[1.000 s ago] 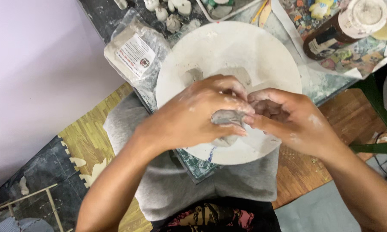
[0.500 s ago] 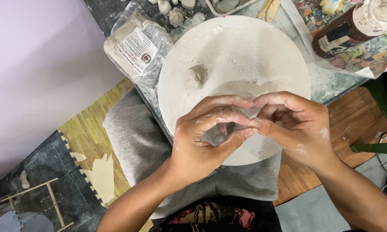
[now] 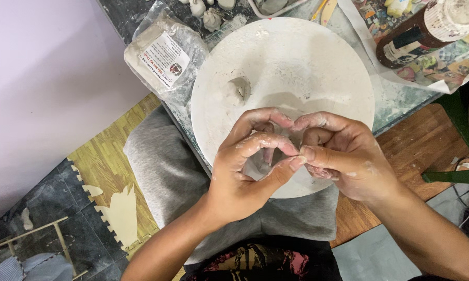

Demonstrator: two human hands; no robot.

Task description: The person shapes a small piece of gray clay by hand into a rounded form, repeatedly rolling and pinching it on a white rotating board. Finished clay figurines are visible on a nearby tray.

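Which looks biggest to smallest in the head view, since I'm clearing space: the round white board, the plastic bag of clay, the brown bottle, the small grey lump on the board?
1. Round white board
2. Plastic bag of clay
3. Brown bottle, partly cut off by the frame edge, so unsure
4. Small grey lump

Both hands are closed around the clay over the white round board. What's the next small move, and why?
Probably keep pinching and turning the clay piece between the fingertips. The left hand and right hand meet thumb to thumb around it, above the round white board, so it is mostly hidden and seemingly unfinished. A small clay lump lies apart on the board, untouched.
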